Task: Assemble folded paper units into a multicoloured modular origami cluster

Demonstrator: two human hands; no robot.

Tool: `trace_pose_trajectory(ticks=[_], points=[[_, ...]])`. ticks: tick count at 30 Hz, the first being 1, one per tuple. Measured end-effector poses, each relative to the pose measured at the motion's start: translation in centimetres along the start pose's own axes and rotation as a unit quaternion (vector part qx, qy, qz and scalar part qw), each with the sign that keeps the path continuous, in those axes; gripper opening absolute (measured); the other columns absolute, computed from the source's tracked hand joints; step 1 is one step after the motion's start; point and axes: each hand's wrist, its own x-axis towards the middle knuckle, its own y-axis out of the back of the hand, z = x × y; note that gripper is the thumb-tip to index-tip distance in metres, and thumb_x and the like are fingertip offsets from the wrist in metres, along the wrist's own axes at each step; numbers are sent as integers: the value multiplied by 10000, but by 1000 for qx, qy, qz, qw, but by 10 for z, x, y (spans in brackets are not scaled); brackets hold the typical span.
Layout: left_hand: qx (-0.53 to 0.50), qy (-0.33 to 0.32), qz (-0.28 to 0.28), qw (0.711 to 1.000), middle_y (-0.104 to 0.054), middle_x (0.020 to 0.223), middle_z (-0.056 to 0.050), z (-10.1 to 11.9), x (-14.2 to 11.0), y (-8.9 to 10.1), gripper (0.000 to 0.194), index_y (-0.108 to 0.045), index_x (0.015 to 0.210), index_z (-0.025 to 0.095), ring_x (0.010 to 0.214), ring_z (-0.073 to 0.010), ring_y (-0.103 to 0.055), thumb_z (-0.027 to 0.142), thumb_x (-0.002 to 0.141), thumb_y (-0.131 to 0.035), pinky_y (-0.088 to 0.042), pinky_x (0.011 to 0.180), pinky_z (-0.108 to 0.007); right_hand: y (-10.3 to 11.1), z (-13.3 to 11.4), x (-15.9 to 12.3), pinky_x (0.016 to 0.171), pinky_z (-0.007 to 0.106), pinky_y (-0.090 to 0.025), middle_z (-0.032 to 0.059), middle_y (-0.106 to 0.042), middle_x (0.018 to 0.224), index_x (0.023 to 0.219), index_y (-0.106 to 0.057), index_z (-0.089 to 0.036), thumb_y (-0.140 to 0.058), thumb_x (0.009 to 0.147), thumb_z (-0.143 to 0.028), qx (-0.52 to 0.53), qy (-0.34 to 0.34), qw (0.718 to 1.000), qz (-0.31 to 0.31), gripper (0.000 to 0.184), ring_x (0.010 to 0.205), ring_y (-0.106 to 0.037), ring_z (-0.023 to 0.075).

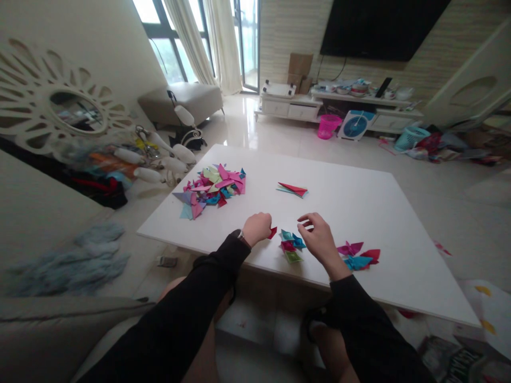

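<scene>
My left hand (257, 229) is closed on a small red folded paper piece (273, 233), whose tip sticks out on its right side. Just right of it, a little cluster of folded paper pieces (291, 246) in blue, teal, magenta and green lies near the table's front edge. Above that cluster's right side my right hand (315, 233) hovers with fingers curved and apart, nothing visible between them. Beyond the hands lies a small stack of narrow folded papers (293, 190), red on top. Right of my right wrist rest a few purple, blue and red paper pieces (358, 256).
A large heap of colourful folded papers (217, 186) covers the left part of the white table (339, 197). A lamp with white shades (181, 154) stands on the floor off the table's left edge. Farther back are a pink basket (328, 126) and a blue fan (356, 125).
</scene>
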Motion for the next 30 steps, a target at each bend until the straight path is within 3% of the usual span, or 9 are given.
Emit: trace_pose_trajectory(ticks=[9, 13, 16, 19, 23, 27, 30], points=[[2, 24, 3, 1000, -729, 988, -220, 18, 11, -44, 247, -728, 1039, 98, 1005, -321, -726, 205, 843, -623, -563, 833, -368, 1, 1, -1, 670, 311, -493, 31, -623, 929, 819, -662, -208, -586, 820, -212, -42, 23, 999, -23, 76, 800, -632, 177], [-3, 29, -3, 1000, -739, 990, -194, 28, 14, -46, 256, -734, 1033, 117, 976, -287, -727, 225, 830, -621, -558, 813, -334, 2, 1, -1, 655, 300, -498, 39, -617, 929, 820, -659, -198, -570, 824, -216, -48, 23, 998, -32, 91, 808, -631, 176], [-7, 41, 11, 999, -744, 1022, -180, 24, 18, -37, 267, -737, 1025, 138, 1001, -275, -717, 290, 867, -584, -543, 857, -338, 3, 0, -1, 651, 294, -496, 43, -616, 938, 820, -657, -195, -565, 825, -213, -47, 26, 998, -35, 94, 809, -631, 173], [-37, 83, 50, 995, -742, 1073, -160, 3, 25, -25, 291, -719, 1064, 162, 1043, -274, -700, 332, 884, -567, -518, 904, -349, 3, 0, 1, 684, 301, -497, 40, -617, 942, 820, -656, -198, -563, 832, -209, -45, 34, 998, -36, 94, 816, -628, 174], [-83, 152, 135, 976, -658, 1262, -188, -48, 33, -9, 439, -601, 1254, 130, 1172, -292, -632, 355, 877, -588, -478, 974, -362, 3, -4, 2, 721, 310, -490, 37, -617, 933, 810, -654, -200, -571, 835, -203, -44, 33, 998, -38, 86, 824, -621, 177], [-84, 310, 190, 928, -488, 1413, -273, -101, 34, 6, 591, -506, 1299, 62, 1367, -400, -448, 398, 834, -646, -388, 1083, -464, 3, -7, 3, 732, 305, -479, 37, -614, 933, 809, -656, -202, -562, 833, -180, -36, 31, 998, -41, 99, 833, -615, 175], [-73, 339, 196, 917, -413, 1472, -299, -131, 29, 16, 582, -525, 1255, 60, 1419, -461, -342, 366, 790, -694, -336, 1108, -549, 2, -8, 6, 729, 300, -473, 36, -613, 934, 808, -653, -203, -566, 830, -178, -20, 31, 999, -35, 93, 832, -613, 174]])
